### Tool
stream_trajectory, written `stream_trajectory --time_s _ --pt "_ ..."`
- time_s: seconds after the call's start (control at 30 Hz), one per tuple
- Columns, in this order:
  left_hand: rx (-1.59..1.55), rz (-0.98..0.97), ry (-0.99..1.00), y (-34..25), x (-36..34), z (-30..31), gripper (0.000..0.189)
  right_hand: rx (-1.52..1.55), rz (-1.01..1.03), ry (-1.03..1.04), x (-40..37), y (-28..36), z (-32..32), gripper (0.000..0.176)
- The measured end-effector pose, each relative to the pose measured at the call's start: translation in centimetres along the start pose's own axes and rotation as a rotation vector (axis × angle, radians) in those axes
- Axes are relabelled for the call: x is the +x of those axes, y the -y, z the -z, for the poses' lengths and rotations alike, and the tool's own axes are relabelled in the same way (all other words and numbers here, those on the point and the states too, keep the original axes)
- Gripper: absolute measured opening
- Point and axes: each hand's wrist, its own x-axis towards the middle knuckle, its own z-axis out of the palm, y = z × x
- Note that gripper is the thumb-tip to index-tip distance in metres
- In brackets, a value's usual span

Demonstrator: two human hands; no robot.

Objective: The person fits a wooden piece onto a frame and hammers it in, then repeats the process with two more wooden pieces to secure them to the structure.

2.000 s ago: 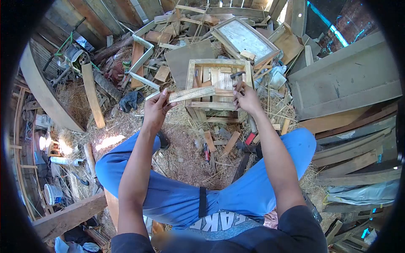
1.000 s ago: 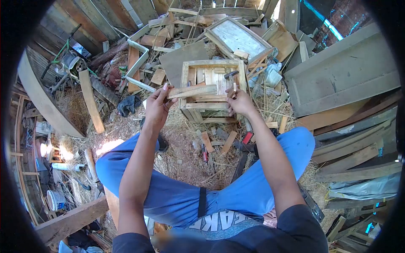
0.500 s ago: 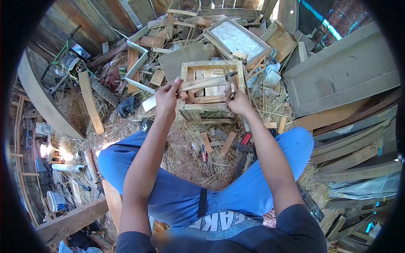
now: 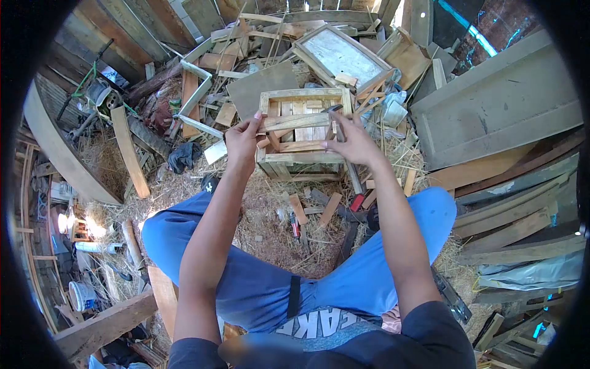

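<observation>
In front of me stands a wooden crate-like frame point(image 4: 301, 157) with slats inside it. My left hand point(image 4: 242, 140) pinches the left end of a wooden strip point(image 4: 295, 123) lying across the frame's top. At the strip's other end, my right hand point(image 4: 355, 142) has its thumb and fingers spread, close to the frame's right side. A dark tool head, apparently a hammer head point(image 4: 335, 107), shows by the fingertips. A grey shaft point(image 4: 353, 178) slants down below the right hand, with a red piece point(image 4: 356, 202) at its lower end.
Scrap wood and a framed panel point(image 4: 344, 58) lie behind the frame. A large grey door-like panel point(image 4: 491, 104) leans at right, above stacked boards point(image 4: 522, 227). A red-handled screwdriver point(image 4: 295, 226) and wood offcuts point(image 4: 330, 209) lie on the straw-covered ground.
My right hand has spread its fingers and shifted slightly up along the frame's right side. The strip's right end sits a little lower relative to the tool head. My left hand keeps its pinch.
</observation>
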Motion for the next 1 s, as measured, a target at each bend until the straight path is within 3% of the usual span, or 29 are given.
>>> stream_trajectory --time_s 0.17,0.23,0.43,0.67,0.9,1.0 --pt "-0.014 0.014 0.016 0.0 0.2 -0.1 0.036 0.168 0.223 -0.209 0.0 2.7 1.0 0.068" --pt "-0.006 0.019 0.016 0.0 0.1 -0.2 0.037 0.243 0.252 -0.227 -0.1 3.2 0.2 0.054" --pt "0.057 -0.005 0.044 0.1 0.2 0.1 0.041 0.258 0.276 -0.246 0.0 3.1 -0.2 0.037" --pt "0.156 -0.120 0.179 1.2 0.8 1.3 0.045 0.257 0.287 -0.281 0.1 2.4 0.0 0.037" --pt "0.077 -0.072 0.197 0.6 0.0 1.2 0.044 0.360 0.196 -0.248 -0.1 3.0 0.2 0.035" --pt "0.061 -0.167 0.191 1.1 0.0 1.3 0.039 0.376 0.190 -0.277 0.2 2.7 -0.1 0.034"
